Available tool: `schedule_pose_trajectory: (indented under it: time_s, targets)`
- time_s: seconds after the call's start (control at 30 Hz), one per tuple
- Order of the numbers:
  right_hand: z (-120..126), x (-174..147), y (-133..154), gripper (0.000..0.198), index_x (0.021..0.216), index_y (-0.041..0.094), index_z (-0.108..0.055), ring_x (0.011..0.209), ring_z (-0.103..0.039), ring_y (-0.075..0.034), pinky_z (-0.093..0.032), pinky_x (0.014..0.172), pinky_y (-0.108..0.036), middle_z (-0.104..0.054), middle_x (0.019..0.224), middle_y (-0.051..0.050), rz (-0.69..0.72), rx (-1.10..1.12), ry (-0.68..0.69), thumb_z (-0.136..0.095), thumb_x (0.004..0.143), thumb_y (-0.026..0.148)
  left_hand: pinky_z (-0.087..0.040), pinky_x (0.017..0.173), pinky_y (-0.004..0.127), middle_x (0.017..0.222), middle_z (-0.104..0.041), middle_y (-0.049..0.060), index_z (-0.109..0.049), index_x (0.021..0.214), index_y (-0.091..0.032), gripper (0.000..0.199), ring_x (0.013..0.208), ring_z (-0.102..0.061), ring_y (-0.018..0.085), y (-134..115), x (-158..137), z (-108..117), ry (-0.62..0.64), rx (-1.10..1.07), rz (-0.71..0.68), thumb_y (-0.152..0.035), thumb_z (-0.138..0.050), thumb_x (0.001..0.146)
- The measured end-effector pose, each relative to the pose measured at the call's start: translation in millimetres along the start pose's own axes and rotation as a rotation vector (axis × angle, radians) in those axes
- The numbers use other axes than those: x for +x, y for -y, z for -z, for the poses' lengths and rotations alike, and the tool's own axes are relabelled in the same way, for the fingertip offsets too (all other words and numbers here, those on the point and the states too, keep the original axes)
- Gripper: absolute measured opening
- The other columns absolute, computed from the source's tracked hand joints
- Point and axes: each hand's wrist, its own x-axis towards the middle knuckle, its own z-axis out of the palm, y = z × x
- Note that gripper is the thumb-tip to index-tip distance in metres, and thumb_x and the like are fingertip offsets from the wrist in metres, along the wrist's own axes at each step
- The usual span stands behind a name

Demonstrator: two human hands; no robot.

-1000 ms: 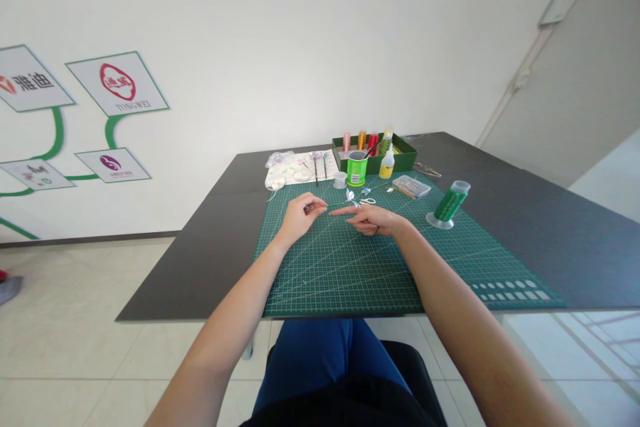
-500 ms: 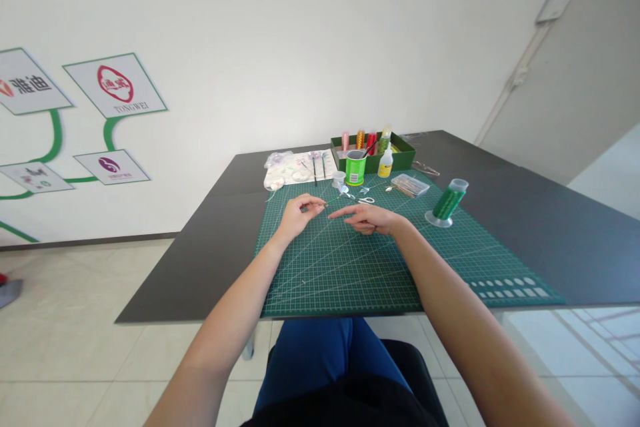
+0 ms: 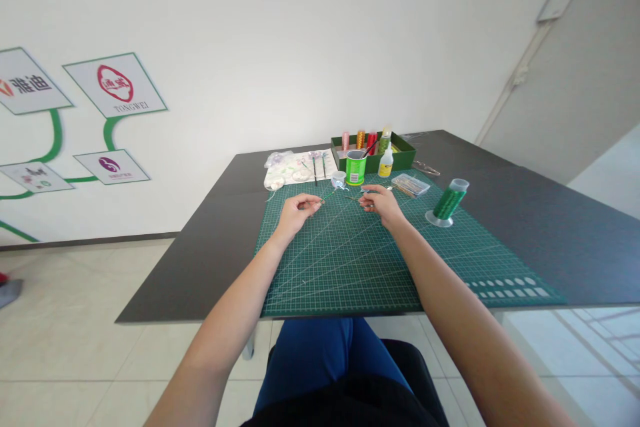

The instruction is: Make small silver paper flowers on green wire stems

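My left hand [image 3: 299, 211] is closed in a pinch on a thin green stem [image 3: 329, 195]. The stem slants up to the right and ends in a small pale blue-white flower [image 3: 339, 185] near a small white cup [image 3: 338, 177]. To the right, my right hand [image 3: 379, 203] is closed around the handles of small scissors, which the fingers mostly hide. The slim scissor blades [image 3: 352, 198] point left toward the stem, apart from it. Both hands are over the green cutting mat [image 3: 345, 267].
Behind the hands stand a green can [image 3: 355, 169], a glue bottle [image 3: 385, 163] and a green box [image 3: 407, 155] with thread spools. A clear case [image 3: 411, 185] and a green thread spool [image 3: 449, 201] are at right. Brushes [image 3: 315, 170] lie on a white cloth [image 3: 283, 170].
My right hand has moved right and slightly away from me, and has taken hold of the scissors that lay on the mat. My left hand has shifted slightly left, still pinching the stem.
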Motion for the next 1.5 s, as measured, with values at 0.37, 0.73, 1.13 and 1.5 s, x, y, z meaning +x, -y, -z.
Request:
schedule_pose_trajectory:
  time_s: [0.37,0.73,1.13,1.5]
  targets:
    - [-21,-13,-3,0.03,0.106,0.021,-0.073,0.118,-0.062,-0.026,-0.048,0.103,-0.043,-0.073,0.117,-0.008,0.434,-0.083,0.226,-0.07,0.076,0.025,-0.043,0.055,0.024,0.071,-0.068,0.001,-0.077,0.09,-0.016,0.024,0.055,-0.054,0.01,2,-1,-3,-0.012,0.064,-0.024,-0.035,-0.078,0.076]
    - [-48,-43,-6,0.051,0.121,0.018,-0.065,0.122,-0.067,-0.027,-0.051,0.103,-0.045,-0.074,0.125,-0.014,0.11,0.056,0.81,-0.082,0.08,0.043,-0.049,0.068,0.027,0.079,-0.071,0.004,-0.079,0.092,-0.016,0.016,0.067,-0.06,0.013,-4,-6,-5,0.003,0.211,-0.103,-0.027,-0.075,0.082]
    - [-48,-44,-9,0.055,0.122,0.008,-0.064,0.037,-0.026,-0.006,-0.038,0.048,-0.023,-0.034,0.037,0.016,0.122,0.078,0.821,-0.073,0.087,0.05,-0.045,0.061,0.025,0.073,-0.069,0.002,-0.077,0.089,-0.015,0.023,0.059,-0.055,0.011,1,-6,-11,-0.016,0.091,-0.048,-0.035,-0.077,0.078]
    - [-42,-38,-8,0.051,0.118,0.009,-0.065,0.039,-0.015,-0.005,-0.016,0.039,-0.02,-0.027,0.04,0.016,0.101,0.124,0.764,-0.071,0.088,0.05,-0.041,0.056,0.024,0.072,-0.069,0.002,-0.076,0.091,-0.015,0.024,0.058,-0.055,0.011,1,-7,-11,-0.066,0.043,0.007,-0.035,-0.074,0.078]
